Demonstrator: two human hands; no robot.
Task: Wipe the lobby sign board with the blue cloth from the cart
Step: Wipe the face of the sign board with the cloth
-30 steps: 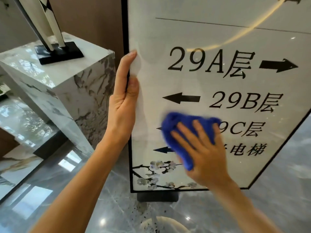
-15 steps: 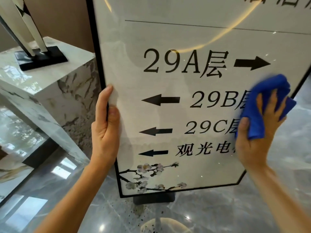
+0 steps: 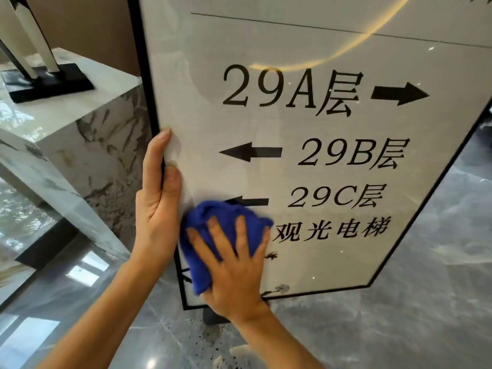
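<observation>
Right hand (image 3: 234,265), fingers spread flat, presses the blue cloth (image 3: 213,230) against the sign board (image 3: 306,123)'s lower left; left hand (image 3: 157,206) clasps its black left edge

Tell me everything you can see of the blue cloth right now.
The cloth is deep blue, soft and fuzzy, like microfibre, bunched into a loose wad with no clear edges. It is pressed flat against the lower left of the sign board, covering the tail end of the 29C arrow and part of the flower print. The right hand lies spread over it, fingers splayed. The left hand, gripping the frame, sits right beside it, seemingly touching.
</observation>
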